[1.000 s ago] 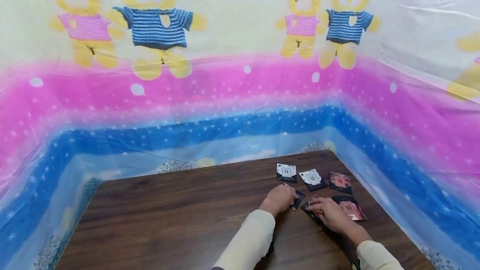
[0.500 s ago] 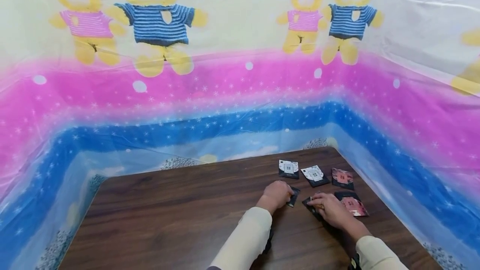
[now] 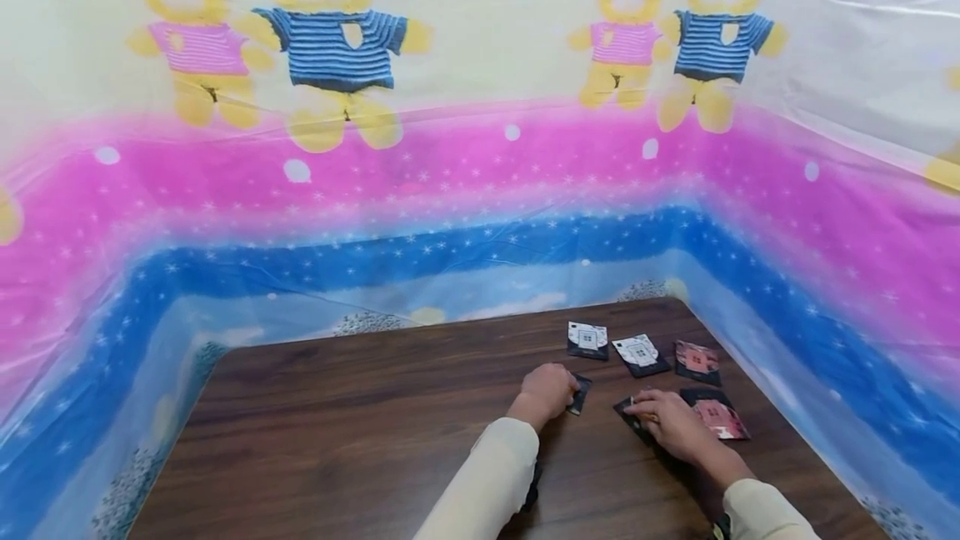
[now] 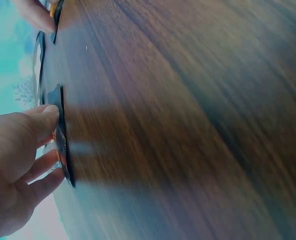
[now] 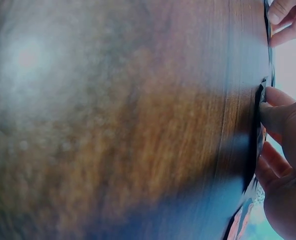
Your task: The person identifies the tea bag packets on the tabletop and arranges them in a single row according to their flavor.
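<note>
My left hand (image 3: 548,391) holds a small dark flat packet (image 3: 580,397) on the table, left of the other packets. In the left wrist view the thumb lies on the packet's (image 4: 61,140) near face and the fingers reach behind it, with a bit of orange showing. My right hand (image 3: 675,425) grips another dark packet (image 3: 627,412) between thumb and fingers, low over the wood. Most of that packet is covered by the hand in the head view; the right wrist view shows its dark edge (image 5: 258,120).
Behind the hands lie two white-and-black packets (image 3: 588,340) (image 3: 640,354). At the right are two red-and-black packets (image 3: 697,362) (image 3: 716,415), one close beside my right hand. The brown wooden table (image 3: 337,432) meets a bear-printed cloth (image 3: 450,165) at its back and sides.
My left hand has slid left with its packet, widening the gap to the right hand. The right hand keeps nearly the same place. The head view has turned slightly left.
</note>
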Demonstrator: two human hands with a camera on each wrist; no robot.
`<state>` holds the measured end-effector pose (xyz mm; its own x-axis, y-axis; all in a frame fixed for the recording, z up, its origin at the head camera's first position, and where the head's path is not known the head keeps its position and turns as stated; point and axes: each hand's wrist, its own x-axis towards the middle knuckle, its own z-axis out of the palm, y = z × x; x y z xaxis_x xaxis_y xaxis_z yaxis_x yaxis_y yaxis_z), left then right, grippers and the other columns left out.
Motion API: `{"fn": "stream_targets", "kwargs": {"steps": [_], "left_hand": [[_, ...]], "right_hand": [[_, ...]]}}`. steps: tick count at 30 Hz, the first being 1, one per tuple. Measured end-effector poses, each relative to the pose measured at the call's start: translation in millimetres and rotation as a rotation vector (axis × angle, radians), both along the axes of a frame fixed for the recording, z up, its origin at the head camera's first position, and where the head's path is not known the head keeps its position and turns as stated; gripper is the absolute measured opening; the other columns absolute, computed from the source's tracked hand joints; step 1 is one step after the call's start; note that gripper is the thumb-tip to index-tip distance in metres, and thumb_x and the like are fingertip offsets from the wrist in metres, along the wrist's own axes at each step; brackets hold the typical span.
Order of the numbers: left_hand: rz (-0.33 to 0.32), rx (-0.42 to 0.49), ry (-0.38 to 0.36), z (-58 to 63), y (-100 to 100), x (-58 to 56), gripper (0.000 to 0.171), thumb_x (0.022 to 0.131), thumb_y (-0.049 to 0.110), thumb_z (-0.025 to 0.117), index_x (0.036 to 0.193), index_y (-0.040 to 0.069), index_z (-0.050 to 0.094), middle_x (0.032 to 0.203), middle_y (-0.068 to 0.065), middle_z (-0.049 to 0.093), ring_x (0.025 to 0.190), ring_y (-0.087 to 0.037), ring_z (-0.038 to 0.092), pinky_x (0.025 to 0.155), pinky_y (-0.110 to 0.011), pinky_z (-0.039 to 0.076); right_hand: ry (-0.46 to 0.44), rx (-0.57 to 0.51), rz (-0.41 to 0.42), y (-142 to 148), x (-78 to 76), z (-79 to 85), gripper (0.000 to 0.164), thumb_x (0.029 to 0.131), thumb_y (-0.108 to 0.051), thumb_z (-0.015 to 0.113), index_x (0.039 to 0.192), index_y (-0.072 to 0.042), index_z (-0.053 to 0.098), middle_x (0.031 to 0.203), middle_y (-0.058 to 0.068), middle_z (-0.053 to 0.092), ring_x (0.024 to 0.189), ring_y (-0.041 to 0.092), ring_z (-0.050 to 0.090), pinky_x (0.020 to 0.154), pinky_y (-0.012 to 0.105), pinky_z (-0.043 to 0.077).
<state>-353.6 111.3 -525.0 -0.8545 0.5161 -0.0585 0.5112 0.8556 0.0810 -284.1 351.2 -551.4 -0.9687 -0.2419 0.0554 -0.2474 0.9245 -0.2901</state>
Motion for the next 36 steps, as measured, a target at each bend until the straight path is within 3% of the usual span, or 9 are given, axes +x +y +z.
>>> {"fn": "stream_targets", "kwargs": {"steps": [8, 36], "left_hand": [[0.046, 0.006, 0.028, -0.6, -18, -0.3, 0.029, 0.100, 0.036, 0.065, 0.128, 0.038, 0.071, 0.128, 0.005, 0.070, 0.110, -0.012, 0.068, 0.087, -0.031, 0.060], [0.221, 0.077, 0.023, 0.8, -104, -11.2, 0.027, 0.097, 0.037, 0.069, 0.122, 0.029, 0.076, 0.122, -0.003, 0.068, 0.110, -0.024, 0.068, 0.085, -0.042, 0.062]], "right_hand": [[0.047, -0.007, 0.031, 1, 0.7, -2.8, 0.034, 0.089, 0.002, 0.071, 0.115, -0.019, 0.079, 0.128, 0.013, 0.068, 0.126, 0.041, 0.059, 0.104, 0.064, 0.046], [0.039, -0.011, 0.020, 1, 0.8, -4.7, 0.034, 0.088, 0.001, 0.072, 0.115, -0.019, 0.079, 0.128, 0.013, 0.067, 0.125, 0.043, 0.058, 0.103, 0.067, 0.044]]}}
